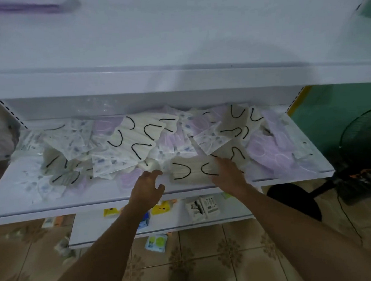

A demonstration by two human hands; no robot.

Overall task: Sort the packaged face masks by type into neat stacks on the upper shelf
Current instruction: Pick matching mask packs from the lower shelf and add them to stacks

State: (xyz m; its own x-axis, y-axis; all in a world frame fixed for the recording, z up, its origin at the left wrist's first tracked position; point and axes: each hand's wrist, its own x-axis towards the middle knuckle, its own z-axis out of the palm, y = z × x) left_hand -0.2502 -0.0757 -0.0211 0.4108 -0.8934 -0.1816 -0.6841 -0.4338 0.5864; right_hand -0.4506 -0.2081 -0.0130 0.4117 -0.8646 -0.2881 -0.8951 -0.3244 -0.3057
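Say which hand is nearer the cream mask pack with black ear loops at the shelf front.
Right. The right hand rests on the right end of the cream mask pack; the left hand hovers left of it, apart.

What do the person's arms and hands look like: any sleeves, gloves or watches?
The left hand and right hand are bare, with no gloves. Both forearms are uncovered to the frame's edge: no sleeves, watch or bracelet show.

A black standing fan [296, 199] sits on brown patterned floor tiles [209, 258] beside a green wall [330, 114].
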